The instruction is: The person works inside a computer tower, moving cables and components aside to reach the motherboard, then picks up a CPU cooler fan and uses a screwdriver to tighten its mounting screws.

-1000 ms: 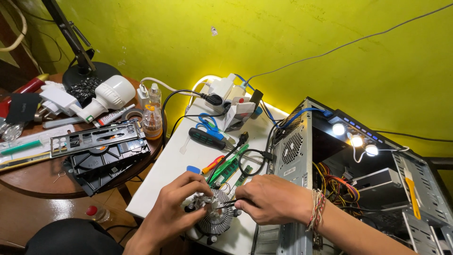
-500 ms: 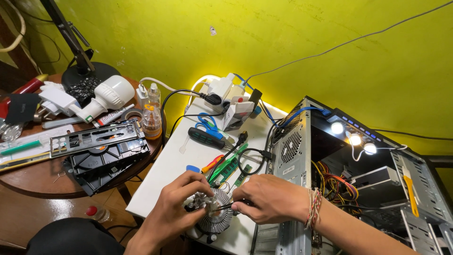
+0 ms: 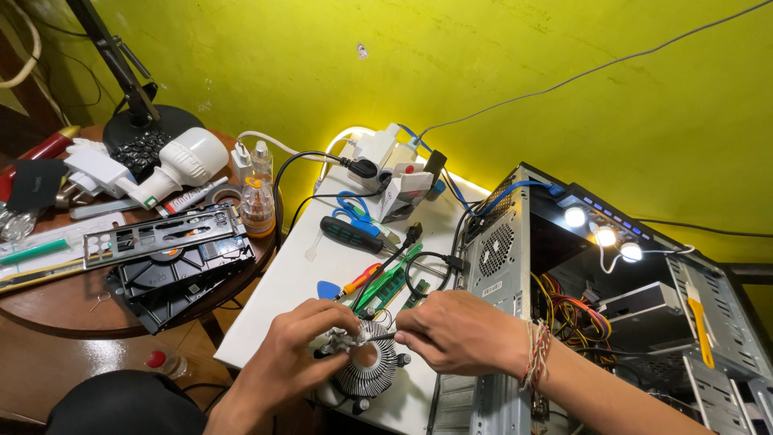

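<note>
A: In the head view we are looking down at the round finned cooler (image 3: 366, 366), lying on the white board (image 3: 306, 282) at its near end, just beside the open computer case (image 3: 515, 266). Our left hand (image 3: 294, 350) is curling over its left edge, fingers closed around a crumpled pale wad (image 3: 342, 340) on top, which we are taking for tissue or cloth.

B: And our right hand (image 3: 459, 332) is pinching inward from the other side, fingertips closed on something small at the cooler's top; we cannot tell what exactly.

A: We are judging the cooler as stiff metal, fairly light for its bulk, with thin fins that could bend or nick skin. We are thinking the outer ring or the black frame legs give the safest hold, not the fin edges.

B: The centre may be greasy and slippery, judging by the wiping.

A: Behind it, the green memory stick (image 3: 386, 282), the orange screwdriver (image 3: 358, 279) and the blue scissors (image 3: 354, 211) are lying apart from our hands.
</note>
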